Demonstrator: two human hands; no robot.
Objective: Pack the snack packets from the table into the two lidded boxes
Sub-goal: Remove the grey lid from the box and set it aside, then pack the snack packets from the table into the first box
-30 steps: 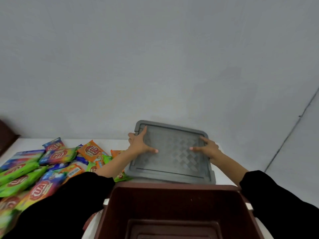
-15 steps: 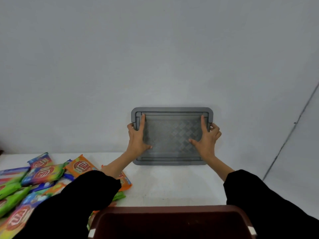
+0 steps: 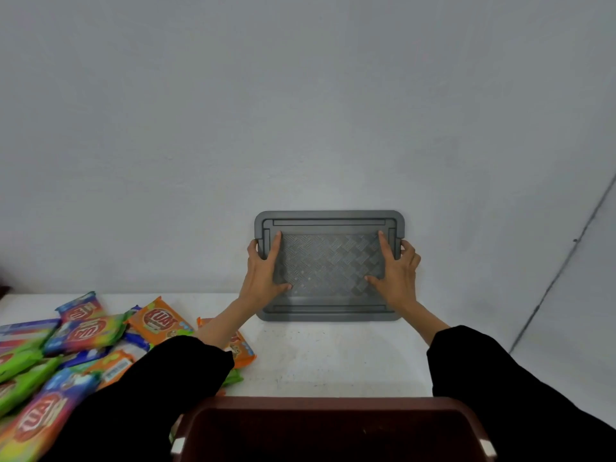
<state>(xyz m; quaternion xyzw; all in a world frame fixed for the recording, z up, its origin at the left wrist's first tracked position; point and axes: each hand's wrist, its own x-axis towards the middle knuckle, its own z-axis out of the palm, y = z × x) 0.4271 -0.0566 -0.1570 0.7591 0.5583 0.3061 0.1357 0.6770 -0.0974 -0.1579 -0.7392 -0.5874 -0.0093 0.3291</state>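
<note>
A grey box lid [image 3: 329, 225] with a woven pattern stands upright against the wall, its lower edge on the white table [image 3: 333, 355]. My left hand [image 3: 265, 273] grips its left edge and my right hand [image 3: 395, 273] grips its right edge, thumbs across the front. An open dark red box [image 3: 333, 428] sits at the near table edge, only its far rim and inside showing. A heap of snack packets [image 3: 86, 335] in orange, green and blue lies at the left, partly under my left sleeve.
The grey wall rises right behind the table. The table's right edge runs just past my right sleeve, with grey floor [image 3: 566, 328] beyond. A dark object [image 3: 3, 290] shows at the far left edge.
Both hands lifted the grey lid from flat over the red box, carried it away from me and tipped it upright against the wall. The view tilted up, so less of the box shows.
</note>
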